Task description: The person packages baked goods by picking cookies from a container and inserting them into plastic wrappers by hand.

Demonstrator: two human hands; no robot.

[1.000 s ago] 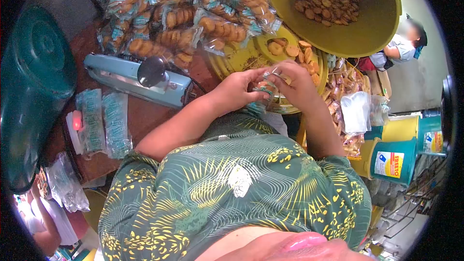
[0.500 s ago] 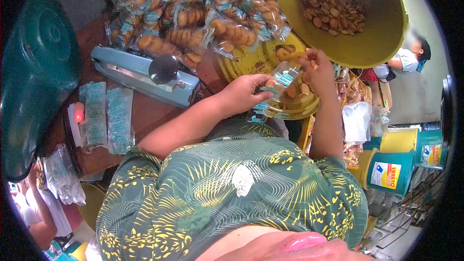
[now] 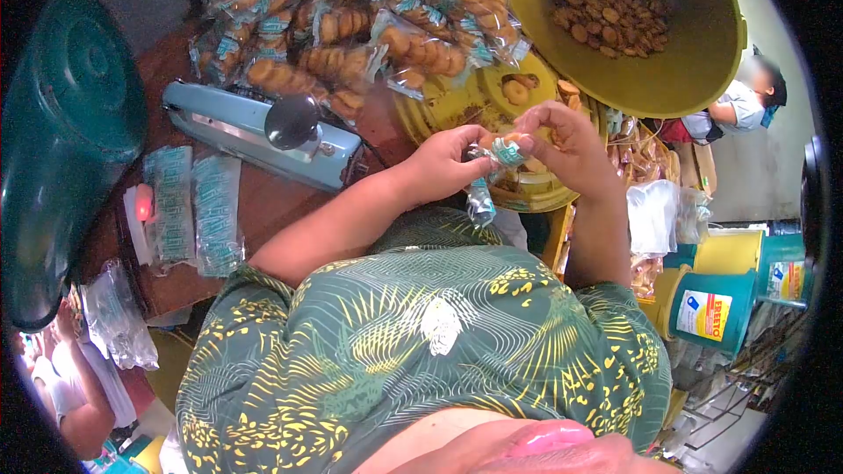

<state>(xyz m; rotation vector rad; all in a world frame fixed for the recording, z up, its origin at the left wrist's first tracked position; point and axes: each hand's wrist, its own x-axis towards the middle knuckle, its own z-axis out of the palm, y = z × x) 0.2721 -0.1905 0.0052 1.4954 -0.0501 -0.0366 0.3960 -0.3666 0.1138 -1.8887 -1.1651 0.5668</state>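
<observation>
Above a yellow lid (image 3: 430, 123), a small clear plastic bag (image 3: 507, 153) with teal print is held between my two hands, with a round brown cookie partly showing at it. My left hand (image 3: 448, 162) grips the bag's left side between thumb and fingers. On the other side, my right hand (image 3: 569, 145) is curled, thumb and fingertips at the bag's upper right edge. Below my left fingers hangs more crumpled printed plastic (image 3: 480, 204). A few loose cookies (image 3: 518, 89) lie on the lid beyond my hands.
Filled cookie bags (image 3: 338, 22) are heaped at the back. A yellow bucket (image 3: 707, 79) holds many brown cookies. To the left are a blue bag sealer (image 3: 237, 123), flat printed bags (image 3: 217, 211) and a dark green plastic vessel (image 3: 79, 123). Other people are at both sides.
My right hand has come from the cookies on the lid to the bag. The bag has been tilted and crumpled between my hands, and its label no longer faces up flat.
</observation>
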